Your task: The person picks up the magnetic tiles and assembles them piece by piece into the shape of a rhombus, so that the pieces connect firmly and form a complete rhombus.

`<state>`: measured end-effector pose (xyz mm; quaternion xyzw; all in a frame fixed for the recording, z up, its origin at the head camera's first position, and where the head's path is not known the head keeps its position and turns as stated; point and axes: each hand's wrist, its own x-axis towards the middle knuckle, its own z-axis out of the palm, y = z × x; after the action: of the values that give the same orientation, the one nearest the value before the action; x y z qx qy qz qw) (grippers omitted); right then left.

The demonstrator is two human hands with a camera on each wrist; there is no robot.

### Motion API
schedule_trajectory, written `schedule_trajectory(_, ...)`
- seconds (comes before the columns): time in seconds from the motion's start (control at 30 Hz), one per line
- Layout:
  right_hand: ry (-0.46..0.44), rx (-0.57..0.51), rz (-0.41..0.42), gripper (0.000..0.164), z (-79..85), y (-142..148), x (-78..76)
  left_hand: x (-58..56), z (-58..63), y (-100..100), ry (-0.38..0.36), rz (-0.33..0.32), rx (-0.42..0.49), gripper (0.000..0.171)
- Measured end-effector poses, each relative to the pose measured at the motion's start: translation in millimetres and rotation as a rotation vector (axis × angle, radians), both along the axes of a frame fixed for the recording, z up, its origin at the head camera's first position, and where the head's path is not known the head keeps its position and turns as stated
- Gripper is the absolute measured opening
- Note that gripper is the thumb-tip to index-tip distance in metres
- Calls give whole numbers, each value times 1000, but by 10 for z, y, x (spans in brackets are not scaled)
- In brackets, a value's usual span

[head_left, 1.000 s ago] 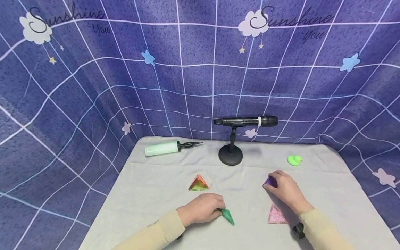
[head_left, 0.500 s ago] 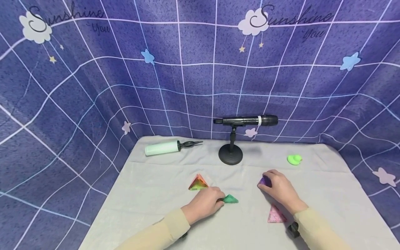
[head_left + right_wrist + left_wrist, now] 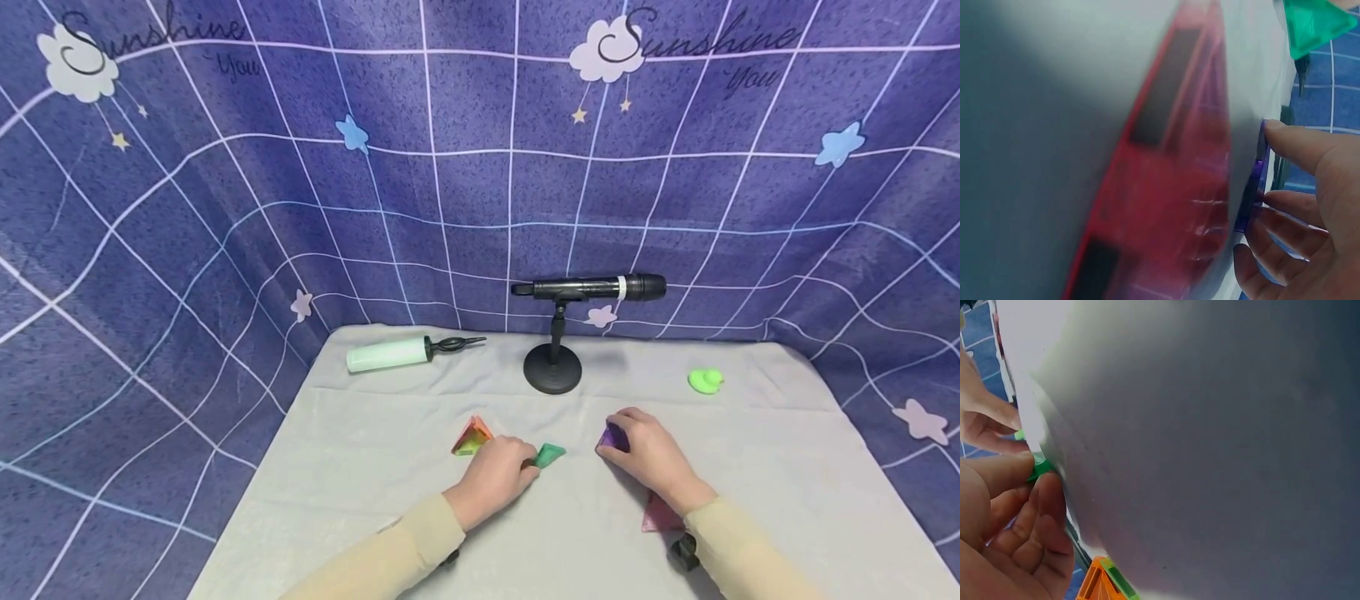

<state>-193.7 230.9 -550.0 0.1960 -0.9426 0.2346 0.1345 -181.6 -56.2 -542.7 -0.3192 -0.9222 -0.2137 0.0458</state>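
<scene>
My left hand (image 3: 495, 473) pinches a green triangular magnetic tile (image 3: 550, 455) between thumb and fingers, its tip pointing to the right. The left wrist view shows this green tile (image 3: 1040, 470) at the thumb and fingertips. Across from it, my right hand (image 3: 654, 454) grips a purple triangular tile (image 3: 613, 439); in the right wrist view the purple tile (image 3: 1252, 187) stands near the cloth under the fingers. An orange and yellow-green tile pyramid (image 3: 471, 437) sits just beyond the left hand, partly covered by it. Below the right wrist lies a pink triangular tile (image 3: 660, 515), partly hidden.
A black microphone on a round-based stand (image 3: 553, 368) stands at the back middle. A pale green hand pump (image 3: 388, 355) lies at the back left, a green toy duck (image 3: 706, 381) at the back right. Grey-white cloth (image 3: 360, 467) covers the table; a blue curtain (image 3: 465, 192) hangs behind.
My left hand has moved forward and turned the green tile, partly covering the pyramid. My right hand has slid left with the purple tile, so the two tiles are closer together.
</scene>
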Motion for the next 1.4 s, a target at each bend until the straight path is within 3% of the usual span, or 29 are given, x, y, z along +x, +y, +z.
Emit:
schedule_trajectory(0.43,-28,7,85,55,-3,-332,36,-76,-52,15,18,39,64,42)
schedule_trajectory(0.97,-43,-2,121,58,19,-647,64,-101,-17,23,-1,68,36,35)
schedule_trajectory(1.4,-66,-22,116,57,-5,-798,93,-117,-20,58,68,91,0,38)
